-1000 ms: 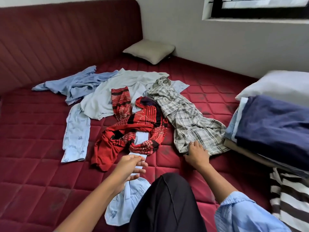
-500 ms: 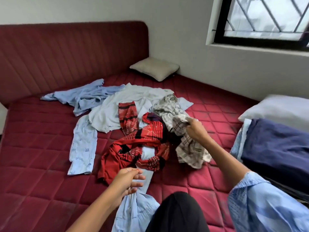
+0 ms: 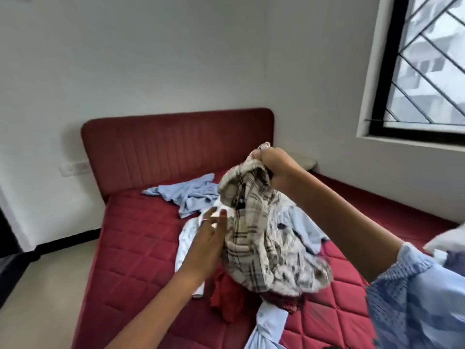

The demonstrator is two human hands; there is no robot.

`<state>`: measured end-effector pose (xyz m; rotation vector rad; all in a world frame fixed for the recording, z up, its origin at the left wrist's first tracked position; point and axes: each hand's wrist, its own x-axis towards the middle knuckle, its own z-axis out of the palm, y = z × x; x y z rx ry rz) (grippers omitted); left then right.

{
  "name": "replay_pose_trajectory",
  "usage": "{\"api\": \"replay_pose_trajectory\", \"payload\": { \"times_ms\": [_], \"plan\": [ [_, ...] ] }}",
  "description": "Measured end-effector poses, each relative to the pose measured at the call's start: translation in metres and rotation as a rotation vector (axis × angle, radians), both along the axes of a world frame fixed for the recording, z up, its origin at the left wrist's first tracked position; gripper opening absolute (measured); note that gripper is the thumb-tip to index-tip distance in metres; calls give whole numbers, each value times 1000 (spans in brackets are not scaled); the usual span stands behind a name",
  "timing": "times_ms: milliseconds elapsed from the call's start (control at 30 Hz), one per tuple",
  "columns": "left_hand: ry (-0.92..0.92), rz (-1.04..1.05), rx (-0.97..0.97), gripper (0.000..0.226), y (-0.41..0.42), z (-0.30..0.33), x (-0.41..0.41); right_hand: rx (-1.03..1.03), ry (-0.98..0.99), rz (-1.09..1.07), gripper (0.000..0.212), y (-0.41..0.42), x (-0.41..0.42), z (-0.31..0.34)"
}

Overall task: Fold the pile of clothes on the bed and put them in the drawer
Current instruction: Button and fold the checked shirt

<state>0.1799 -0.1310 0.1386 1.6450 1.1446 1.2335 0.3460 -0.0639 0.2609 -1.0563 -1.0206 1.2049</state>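
Head view: right hand [image 3: 273, 163] grips the raised plaid shirt [image 3: 259, 230] above the bed [image 3: 130, 248]; left hand [image 3: 210, 238], fingers extended, touches its side.

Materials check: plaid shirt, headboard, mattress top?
Plaid shirt: thin woven cloth, likely cotton, matte; it bunches and hangs limp from the right hand. Headboard: padded maroon upholstery with vertical channels, looks velvety, though fabric or faux leather is unclear. Mattress top: quilted maroon fabric, diamond stitching, dull sheen.
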Motion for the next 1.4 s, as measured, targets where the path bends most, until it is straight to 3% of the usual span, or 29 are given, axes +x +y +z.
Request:
{"api": "replay_pose_trajectory", "payload": {
  "times_ms": [67,133,267,367,433,500,600,667,733,800,900,1000,1067,1167,1267,1333,1400],
  "plan": [
    [-262,175,57,69,-10,5,-17,-1,178,-45,33,1,-25,26],
    [-446,233,114,80,-25,10,-29,26,209,-58,30,-3,-47,50],
    [-392,284,277,99,-57,28,-48,129,155,-19,24,-12,-95,95],
    [-370,366,341,81,-65,53,-58,223,73,51,23,-22,-124,128],
    [-335,376,419,56,-71,76,-61,233,152,83,16,-31,-140,147],
    [-339,431,422,46,-66,105,-64,244,204,104,17,-37,-150,160],
    [-587,562,212,31,-17,149,-113,215,96,154,18,-44,-155,171],
    [-660,563,84,29,9,174,-153,147,-22,174,18,-40,-143,175],
    [-540,640,90,23,17,197,-182,63,-165,150,22,-33,-117,177],
    [-306,751,172,24,15,224,-205,8,-331,136,26,-27,-92,176],
    [201,850,299,29,10,263,-229,41,-594,9,26,-20,-71,178],
    [948,1041,438,23,0,292,-232,411,-837,-272,29,-13,-62,186],
    [1208,1131,534,23,-6,313,-228,602,-1073,-464,39,-16,-57,193],
    [1228,1164,552,20,-5,343,-228,659,-1333,-686,28,-19,-55,211],
    [1068,1212,566,19,-6,370,-223,631,-1472,-860,30,-28,-57,232],
    [861,1198,544,25,-6,384,-223,676,-1397,-848,31,-24,-54,244],
    [737,1165,546,31,-10,390,-224,719,-1126,-628,14,-27,-41,253]
  ]
}}
